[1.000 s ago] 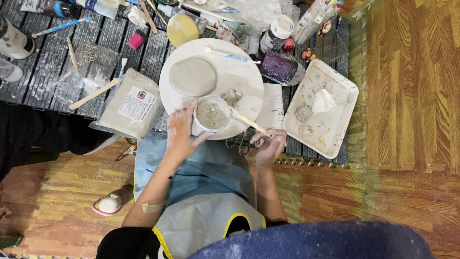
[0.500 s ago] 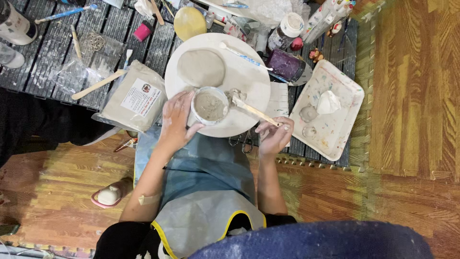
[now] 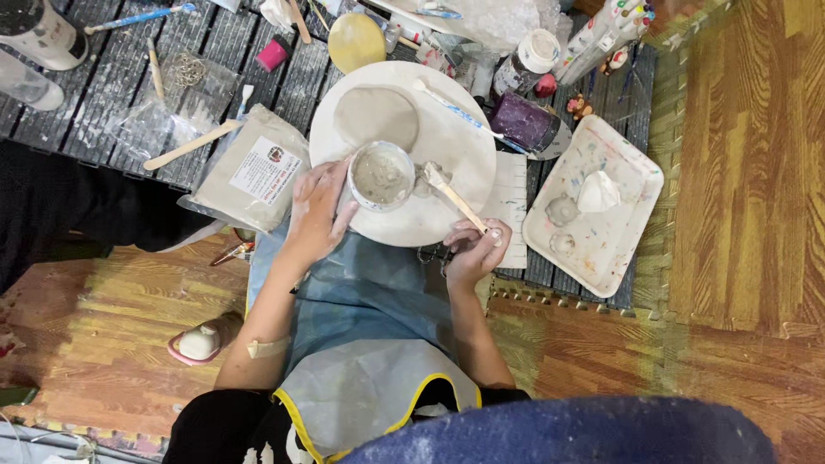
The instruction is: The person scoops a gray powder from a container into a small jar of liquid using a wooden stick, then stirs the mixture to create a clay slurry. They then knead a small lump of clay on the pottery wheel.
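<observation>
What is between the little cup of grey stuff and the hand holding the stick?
In the head view, the wooden stick spans that stretch, its clay-covered tip beside the cup and its other end in the right hand, over the round white board.

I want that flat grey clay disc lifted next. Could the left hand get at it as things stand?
Probably yes, once it lets go: the left hand grips the small cup, and the grey clay disc lies bare just beyond on the round white board, nothing covering it.

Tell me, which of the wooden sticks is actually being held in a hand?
The clay-smeared wooden stick gripped by the right hand, its tip beside the cup. The pale wooden stick lies untouched on the dark mat.
</observation>
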